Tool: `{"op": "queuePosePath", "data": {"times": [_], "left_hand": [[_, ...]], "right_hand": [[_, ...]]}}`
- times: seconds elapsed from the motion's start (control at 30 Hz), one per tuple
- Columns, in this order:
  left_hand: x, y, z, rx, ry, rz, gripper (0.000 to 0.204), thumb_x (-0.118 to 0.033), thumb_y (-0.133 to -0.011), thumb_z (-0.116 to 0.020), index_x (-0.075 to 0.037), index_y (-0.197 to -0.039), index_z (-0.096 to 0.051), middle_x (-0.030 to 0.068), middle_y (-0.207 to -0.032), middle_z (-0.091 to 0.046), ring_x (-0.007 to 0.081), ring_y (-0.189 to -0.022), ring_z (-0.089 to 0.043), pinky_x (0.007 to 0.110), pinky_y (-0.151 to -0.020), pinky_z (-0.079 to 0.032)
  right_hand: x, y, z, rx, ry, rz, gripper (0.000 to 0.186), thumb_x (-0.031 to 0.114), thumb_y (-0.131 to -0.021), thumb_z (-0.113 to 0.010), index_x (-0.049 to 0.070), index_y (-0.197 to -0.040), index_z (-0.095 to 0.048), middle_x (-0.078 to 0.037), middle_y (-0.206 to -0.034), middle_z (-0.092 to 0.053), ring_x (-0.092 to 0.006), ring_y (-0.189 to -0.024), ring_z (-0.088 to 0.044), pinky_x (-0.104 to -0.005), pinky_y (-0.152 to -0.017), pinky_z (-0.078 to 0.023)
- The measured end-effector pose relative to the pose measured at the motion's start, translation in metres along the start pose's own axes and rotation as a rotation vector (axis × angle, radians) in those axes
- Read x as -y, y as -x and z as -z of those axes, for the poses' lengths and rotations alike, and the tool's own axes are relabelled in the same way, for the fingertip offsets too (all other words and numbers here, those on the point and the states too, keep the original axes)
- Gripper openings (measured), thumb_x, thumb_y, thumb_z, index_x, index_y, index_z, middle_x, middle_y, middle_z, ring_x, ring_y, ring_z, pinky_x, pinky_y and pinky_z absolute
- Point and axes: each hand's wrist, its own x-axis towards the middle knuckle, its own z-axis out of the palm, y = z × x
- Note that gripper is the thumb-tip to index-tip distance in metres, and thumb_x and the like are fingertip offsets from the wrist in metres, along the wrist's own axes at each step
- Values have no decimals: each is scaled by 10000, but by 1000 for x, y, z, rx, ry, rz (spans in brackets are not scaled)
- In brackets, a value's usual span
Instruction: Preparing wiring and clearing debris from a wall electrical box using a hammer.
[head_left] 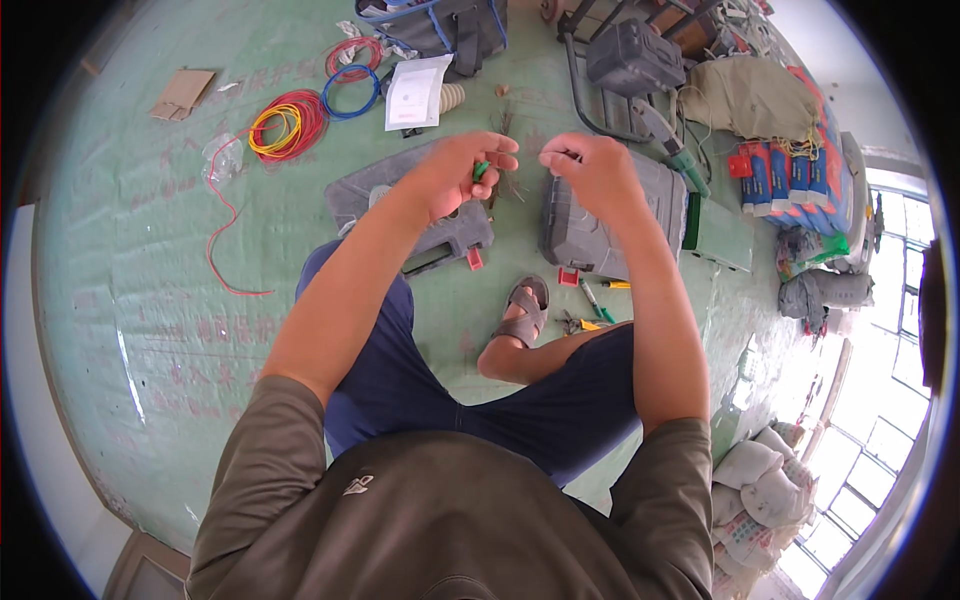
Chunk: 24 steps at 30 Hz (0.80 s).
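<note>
My left hand (465, 170) is raised above an open grey tool case (450, 238), fingers curled round a small green object (481, 171). Level with it, my right hand (595, 175) pinches a small, thin dark item that is hard to make out, over a closed grey hard case (600, 242). The hands are apart. Thin wire scraps (517, 190) show between and below them. Near my sandalled foot, pens and tools (590, 298) lie on the floor beside a small red plastic piece (568, 275).
Coiled cables (300, 120), cardboard (182, 95), a white packet (415, 92) and a bag (435, 28) lie ahead on the green floor (160, 300). A metal trolley (588, 128), green box (716, 232) and stacked packages (785, 178) are to the right. White sacks (760, 470) sit by the window.
</note>
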Motion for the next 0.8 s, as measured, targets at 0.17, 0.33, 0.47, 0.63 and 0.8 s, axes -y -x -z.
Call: {"op": "queuePosePath", "data": {"times": [0.17, 0.33, 0.47, 0.63, 0.8], "left_hand": [[1, -2, 10, -55, 186, -87, 269, -54, -890, -505, 22, -1140, -572, 119, -1062, -612, 170, -803, -579, 282, -664, -477], [-1, -4, 9, -108, 223, -200, 327, 102, -877, -395, 56, -1181, -505, 177, -1123, -595, 259, -1016, -613, 349, -863, -542], [-5, -4, 9, -109, 313, -255, 329, 108, -889, -426, 74, -1213, -462, 203, -1138, -576, 306, -1074, -599, 415, -978, -520], [-8, -2, 11, 32, 428, -273, 278, 65, -921, -491, 94, -1194, -448, 218, -1167, -558, 353, -1119, -587, 452, -1039, -487], [-6, -3, 10, 38, 510, -300, 207, 27, -932, -520, 78, -1133, -511, 192, -1154, -580, 316, -1118, -591, 425, -1057, -477]], "right_hand": [[-4, -1, 21, -44, -56, -155, 229, 254, -857, -670, 46, -942, -714, -15, -695, -616, -92, -615, -551, -275, -562, -444], [-10, -2, 37, -187, -87, -237, 260, 266, -845, -694, 31, -951, -723, 8, -716, -611, -72, -628, -530, -240, -568, -428], [-18, 1, 57, -320, -204, -239, 265, 258, -836, -717, 24, -960, -728, 16, -723, -610, -58, -629, -511, -221, -569, -409], [-24, 4, 72, -646, -382, -222, 216, 206, -848, -718, 22, -961, -736, 22, -728, -620, -44, -614, -484, -201, -560, -387], [-22, 5, 73, -765, -257, -148, 225, 253, -836, -739, 47, -925, -744, 16, -676, -617, -59, -580, -519, -217, -562, -421]]}}
